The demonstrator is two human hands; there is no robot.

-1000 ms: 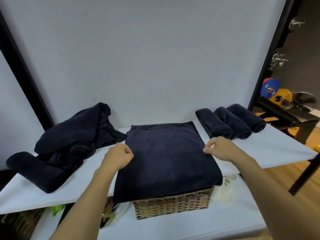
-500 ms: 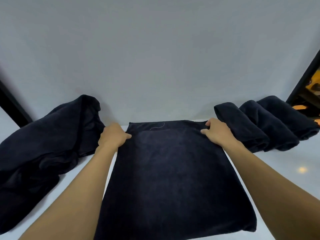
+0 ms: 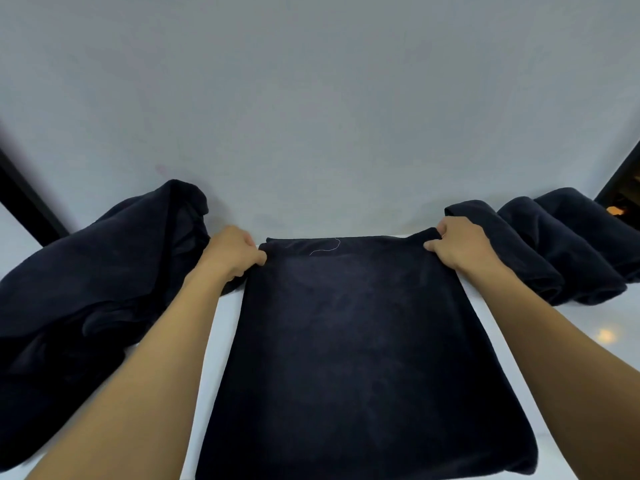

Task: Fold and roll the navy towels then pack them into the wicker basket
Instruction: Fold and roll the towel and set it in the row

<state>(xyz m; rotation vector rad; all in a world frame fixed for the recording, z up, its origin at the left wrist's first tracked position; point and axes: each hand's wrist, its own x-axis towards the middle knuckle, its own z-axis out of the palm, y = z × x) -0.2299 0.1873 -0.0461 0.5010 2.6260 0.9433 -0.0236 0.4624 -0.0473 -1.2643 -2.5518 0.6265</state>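
A folded navy towel (image 3: 360, 348) lies flat on the white table (image 3: 225, 320), running from the near edge to the back wall. My left hand (image 3: 235, 254) pinches its far left corner. My right hand (image 3: 457, 244) grips the far right corner, which is lifted slightly. A loose pale thread lies on the towel's far edge. Three rolled navy towels (image 3: 540, 247) lie side by side at the right. A heap of unfolded navy towels (image 3: 97, 282) sits at the left. The wicker basket is out of view.
A pale grey wall (image 3: 311, 98) rises directly behind the table. Black frame bars stand at the far left (image 3: 24, 209) and far right (image 3: 620, 181). A strip of bare table shows on either side of the flat towel.
My hands went from the towel's middle sides to its far corners and closed on them. The camera leaned in closer and the basket dropped out of view.
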